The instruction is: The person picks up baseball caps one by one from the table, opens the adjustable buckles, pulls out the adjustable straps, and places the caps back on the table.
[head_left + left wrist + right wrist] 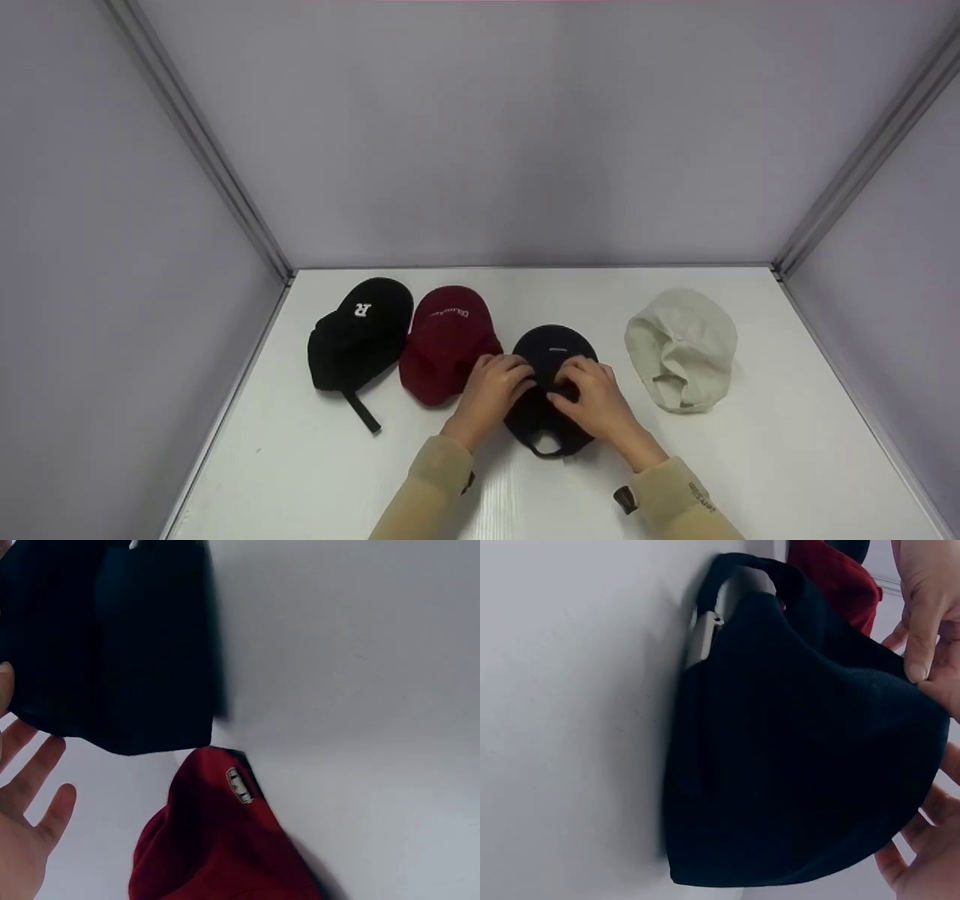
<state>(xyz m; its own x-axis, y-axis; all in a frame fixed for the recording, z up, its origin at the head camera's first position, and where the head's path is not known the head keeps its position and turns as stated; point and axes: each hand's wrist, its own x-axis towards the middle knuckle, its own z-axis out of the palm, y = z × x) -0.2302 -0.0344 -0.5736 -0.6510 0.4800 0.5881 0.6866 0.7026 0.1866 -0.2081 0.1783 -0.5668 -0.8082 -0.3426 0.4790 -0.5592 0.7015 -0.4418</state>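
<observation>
A dark navy baseball cap [551, 341] with a small white mark lies between both hands, its strap opening towards the person. My left hand [491, 386] pinches the left side of its crown; in the right wrist view that thumb [919, 669] presses on the fabric. On the other side, my right hand [596, 397] pinches the crown between thumb and bent fingers. The right wrist view also shows fingers spread behind the cap's edge. A pale buckle [701, 637] sits by the strap opening. Close to the left hand is a dark red cap [450, 337] with script lettering.
A black cap [364, 337] with a white letter R lies at the far left, its strap [362, 411] trailing on the white table [300, 480]. To the right is a crumpled cream cap [682, 349]. Grey panels [525, 135] enclose the table's back and sides.
</observation>
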